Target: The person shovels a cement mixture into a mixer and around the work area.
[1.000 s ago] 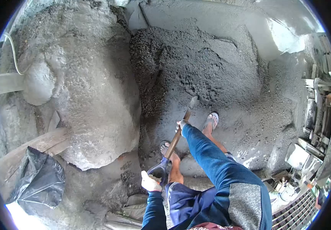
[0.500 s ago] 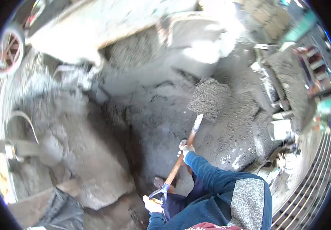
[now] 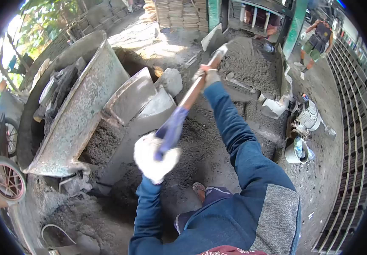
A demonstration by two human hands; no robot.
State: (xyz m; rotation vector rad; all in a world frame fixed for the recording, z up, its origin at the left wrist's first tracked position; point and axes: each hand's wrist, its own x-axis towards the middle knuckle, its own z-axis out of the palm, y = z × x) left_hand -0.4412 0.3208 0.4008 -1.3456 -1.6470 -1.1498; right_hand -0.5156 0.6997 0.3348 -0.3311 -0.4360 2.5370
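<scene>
A shovel (image 3: 190,95) with a wooden shaft and a blue-purple handle slants away from me, its far end up and to the right. My left hand (image 3: 156,158), in a white glove, is closed round the handle end. Further along, my right hand (image 3: 209,75), gloved too, wraps the shaft close to the pale metal socket. I cannot make out the blade beyond the socket. Past it lies a bed of wet grey mix (image 3: 251,63), bordered by low slabs.
To the left a large rusty metal trough (image 3: 79,114) leans, with a spoked wheel (image 3: 7,177) beside it. A motor (image 3: 310,117) and a bucket (image 3: 294,154) holding bottles stand right, near a metal grille (image 3: 348,140). Another person (image 3: 317,40) is at the upper right.
The shovel, earlier low with a heap of grey mix on its blade, has swung up and forward. Both hands have risen with it, and my view has tilted up.
</scene>
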